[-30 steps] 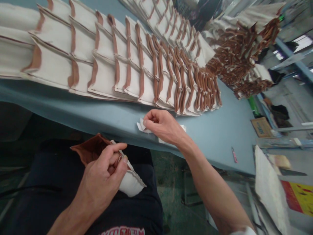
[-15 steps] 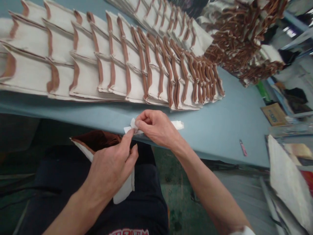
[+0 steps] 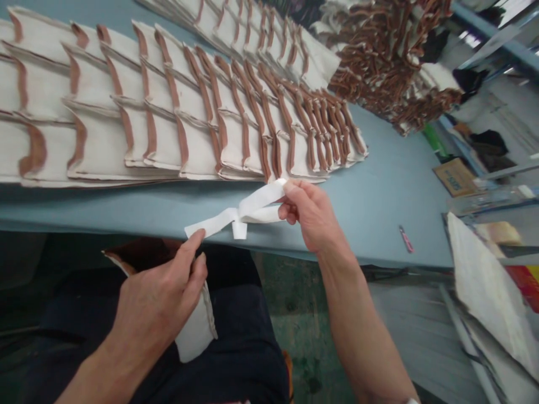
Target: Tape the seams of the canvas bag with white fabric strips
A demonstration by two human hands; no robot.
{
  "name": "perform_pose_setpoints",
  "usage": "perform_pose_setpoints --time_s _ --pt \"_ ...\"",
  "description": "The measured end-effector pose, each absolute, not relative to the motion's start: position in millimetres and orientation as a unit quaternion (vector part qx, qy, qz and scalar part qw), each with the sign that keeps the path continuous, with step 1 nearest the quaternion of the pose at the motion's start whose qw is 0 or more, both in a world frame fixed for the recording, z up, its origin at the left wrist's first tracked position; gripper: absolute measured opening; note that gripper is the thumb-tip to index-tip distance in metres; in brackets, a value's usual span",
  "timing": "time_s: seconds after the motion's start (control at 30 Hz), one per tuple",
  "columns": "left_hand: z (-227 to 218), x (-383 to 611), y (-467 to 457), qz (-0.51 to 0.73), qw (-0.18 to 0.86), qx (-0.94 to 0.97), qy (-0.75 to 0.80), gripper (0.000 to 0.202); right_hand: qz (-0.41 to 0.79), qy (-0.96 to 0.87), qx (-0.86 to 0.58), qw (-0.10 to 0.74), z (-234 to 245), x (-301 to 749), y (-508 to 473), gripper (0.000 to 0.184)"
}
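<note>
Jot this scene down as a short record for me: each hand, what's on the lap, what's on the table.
Left hand: index fingertip on an end of the white strip material; rest of grip unclear
Right hand: pinching the white strip material
Strip count: cannot tell
Lap: brown-and-white piece, partly hidden by left hand
Table: rows of overlapping white pieces with brown edges; small pink tool
</note>
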State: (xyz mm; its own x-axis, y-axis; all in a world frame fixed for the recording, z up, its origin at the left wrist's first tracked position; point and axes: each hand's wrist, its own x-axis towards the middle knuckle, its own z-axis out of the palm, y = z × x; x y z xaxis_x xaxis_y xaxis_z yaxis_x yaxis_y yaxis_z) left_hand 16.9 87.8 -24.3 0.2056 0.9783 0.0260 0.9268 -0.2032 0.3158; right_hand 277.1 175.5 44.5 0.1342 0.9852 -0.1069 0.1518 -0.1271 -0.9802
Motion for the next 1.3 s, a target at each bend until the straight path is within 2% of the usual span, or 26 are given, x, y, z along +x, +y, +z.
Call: perform_pose_setpoints --time_s 0.17,0.27,0.4,0.53,0.7,0.93,1.03,1.17,1.3 --pt "-19 13 95 0.143 0.196 0.726 0.644 0.055 0.445 -0.405 -0.585 0.543 34 297 157 0.044" --pt "-9 16 99 0.186 0.228 0.689 0.662 0.056 0.481 -0.389 -0.581 0.529 24 290 143 0.043" --pt "0 28 92 0.212 0.193 0.691 0.663 0.057 0.509 -0.367 -0.573 0.527 14 275 136 0.044" --pt "8 41 96 0.243 0.214 0.731 0.601 0.057 0.519 -0.368 -0.567 0.523 10 270 137 0.043" --pt "16 51 129 0.123 0.264 0.782 0.551 0.066 0.502 -0.373 -0.561 0.543 9 276 139 0.041" --pt "9 57 135 0.010 0.180 0.790 0.586 0.068 0.465 -0.346 -0.563 0.589 2 296 139 0.037" --pt "8 63 132 -0.023 0.145 0.796 0.587 0.065 0.476 -0.305 -0.544 0.620 1 305 143 0.030" --pt "10 68 133 -0.061 0.125 0.803 0.580 0.062 0.505 -0.172 -0.505 0.679 3 314 154 0.011" --pt "11 66 132 -0.078 0.111 0.808 0.573 0.063 0.502 -0.118 -0.515 0.685 -1 323 166 0.007"
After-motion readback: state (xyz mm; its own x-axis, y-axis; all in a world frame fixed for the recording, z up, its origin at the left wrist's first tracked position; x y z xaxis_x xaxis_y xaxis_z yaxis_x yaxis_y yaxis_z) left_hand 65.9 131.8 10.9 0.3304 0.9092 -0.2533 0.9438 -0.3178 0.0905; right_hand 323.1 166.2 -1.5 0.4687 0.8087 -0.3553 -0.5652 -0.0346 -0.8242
